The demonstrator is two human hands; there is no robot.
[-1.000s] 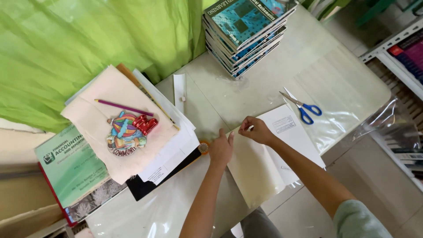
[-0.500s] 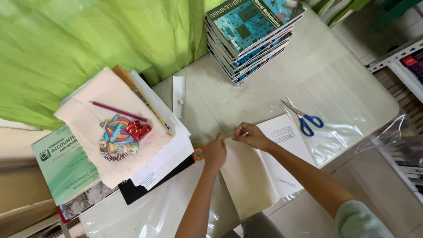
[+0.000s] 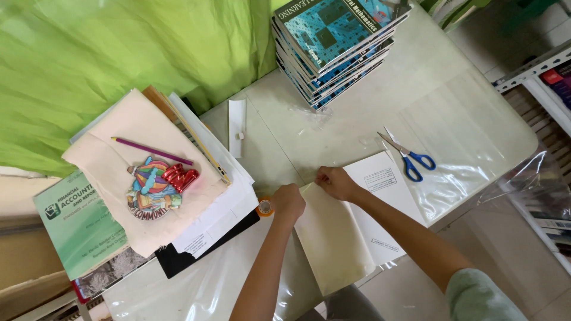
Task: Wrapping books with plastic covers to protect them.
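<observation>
at the near tabletop (image 3: 416,77) edge, left hand (image 3: 289,202) curls beside the tape roll (image 3: 265,207), its grip unclear; right hand (image 3: 334,181) presses the open book (image 3: 351,232), fingers closed on its top edge; best keep it flat and taut.

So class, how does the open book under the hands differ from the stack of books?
The open book lies spread flat, showing pale, plain pages; the stack of books is closed, with blue patterned covers. The open book is single and touched by both hands; the stack is several high and untouched. Both rest on the table.
</observation>
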